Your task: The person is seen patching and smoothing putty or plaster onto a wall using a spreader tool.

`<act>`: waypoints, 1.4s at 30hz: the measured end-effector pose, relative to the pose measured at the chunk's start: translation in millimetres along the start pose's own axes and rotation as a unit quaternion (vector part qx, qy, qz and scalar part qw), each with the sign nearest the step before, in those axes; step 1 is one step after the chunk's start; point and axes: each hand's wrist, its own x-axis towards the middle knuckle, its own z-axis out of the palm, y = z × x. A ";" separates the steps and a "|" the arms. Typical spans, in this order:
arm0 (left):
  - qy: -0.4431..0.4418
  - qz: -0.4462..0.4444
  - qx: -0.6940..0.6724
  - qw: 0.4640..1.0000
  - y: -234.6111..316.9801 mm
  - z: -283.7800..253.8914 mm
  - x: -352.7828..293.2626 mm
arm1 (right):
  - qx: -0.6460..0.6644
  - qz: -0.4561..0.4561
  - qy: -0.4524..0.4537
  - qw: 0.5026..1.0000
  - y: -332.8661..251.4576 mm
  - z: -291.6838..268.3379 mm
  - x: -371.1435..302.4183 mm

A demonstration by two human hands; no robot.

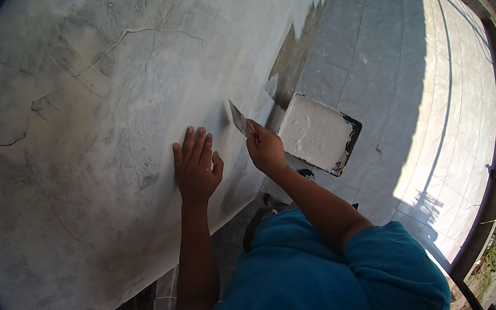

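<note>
Plastered wall [100,111], left hand [196,170] flat, right hand [266,151] gripping scraper [238,119]

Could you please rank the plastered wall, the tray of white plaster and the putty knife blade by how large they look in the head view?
1. Plastered wall, by far the largest.
2. Tray of white plaster.
3. Putty knife blade, held in the right hand.

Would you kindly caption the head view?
Left hand flat on plastered wall; right hand holds putty knife beside putty tray.
</note>
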 end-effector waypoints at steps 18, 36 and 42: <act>0.013 0.015 -0.033 0.999 7.4 -1.5 6.5 | 0.090 0.176 0.141 0.970 37.7 -29.3 85.3; -0.002 0.011 -0.029 1.000 2.7 -1.9 3.8 | 0.087 -0.006 0.053 0.995 -109.8 -32.2 81.4; 0.016 0.015 -0.024 0.999 3.3 -5.2 4.0 | 0.085 0.012 0.123 0.989 -89.0 -64.3 86.5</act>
